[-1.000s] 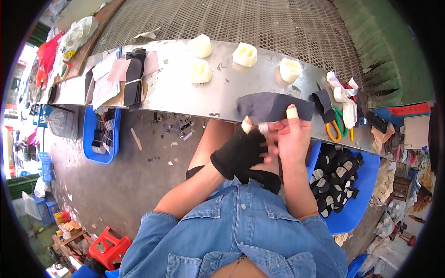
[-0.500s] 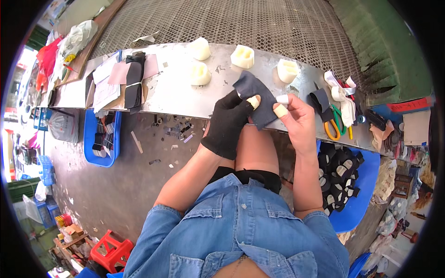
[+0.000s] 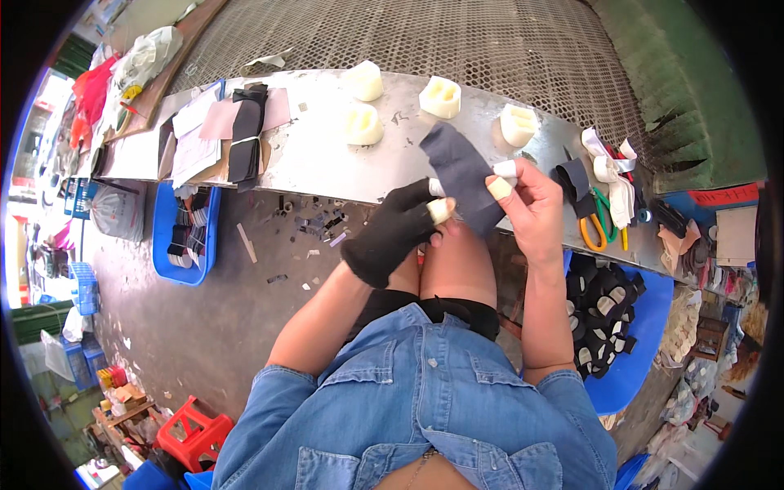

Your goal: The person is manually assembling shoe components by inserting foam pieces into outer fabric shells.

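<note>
A dark grey-blue fabric piece (image 3: 467, 175) hangs at the front edge of the metal table, above my lap. My right hand (image 3: 535, 208) pinches its right side between a thumb and index finger wrapped in pale finger covers. My left hand (image 3: 398, 233), in a black glove with covered thumb and index tips, is beside the fabric's left edge. Its thumb and index tip are apart, with no clear grip on the fabric. Several cream-coloured moulded blocks (image 3: 440, 97) with hollows on top stand on the table beyond the fabric.
Left on the table lie a banded black fabric bundle (image 3: 247, 135) and papers (image 3: 196, 139). On the right are orange-handled scissors (image 3: 593, 233), green handles and white straps (image 3: 621, 196). Blue bins (image 3: 645, 343) (image 3: 186, 278) below hold black-and-white pieces. A red stool (image 3: 192, 437) stands lower left.
My left thumb has come off the fabric's face to its left edge, and the left hand has lowered slightly. My right hand keeps its pinch. The whole view has shifted slightly.
</note>
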The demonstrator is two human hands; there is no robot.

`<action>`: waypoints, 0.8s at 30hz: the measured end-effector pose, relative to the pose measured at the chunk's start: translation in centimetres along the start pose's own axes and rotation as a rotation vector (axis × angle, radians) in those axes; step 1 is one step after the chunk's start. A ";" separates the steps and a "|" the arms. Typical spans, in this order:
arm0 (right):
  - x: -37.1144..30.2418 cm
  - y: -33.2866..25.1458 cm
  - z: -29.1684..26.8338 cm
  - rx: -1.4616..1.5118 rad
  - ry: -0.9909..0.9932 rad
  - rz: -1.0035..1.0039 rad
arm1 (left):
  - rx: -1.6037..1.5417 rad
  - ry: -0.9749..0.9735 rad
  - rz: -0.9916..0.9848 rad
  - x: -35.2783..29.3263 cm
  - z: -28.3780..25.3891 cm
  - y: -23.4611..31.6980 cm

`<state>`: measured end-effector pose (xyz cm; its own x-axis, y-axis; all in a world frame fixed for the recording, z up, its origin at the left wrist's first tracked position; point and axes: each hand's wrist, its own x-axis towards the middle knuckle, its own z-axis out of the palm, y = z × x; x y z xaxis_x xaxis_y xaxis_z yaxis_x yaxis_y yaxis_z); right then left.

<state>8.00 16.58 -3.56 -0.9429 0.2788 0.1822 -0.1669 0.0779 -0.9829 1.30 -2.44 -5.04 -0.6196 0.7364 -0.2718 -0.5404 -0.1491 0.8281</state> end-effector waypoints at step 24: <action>8.1 5.7 -4.7 -0.859 0.418 -0.169 | -0.378 0.228 0.140 1.6 -1.3 2.0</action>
<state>0.71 23.76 -7.59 -0.7192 0.5049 0.4772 0.1333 0.7744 -0.6185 -1.48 -2.37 -4.47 -0.7880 0.5343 -0.3060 -0.5860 -0.4982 0.6390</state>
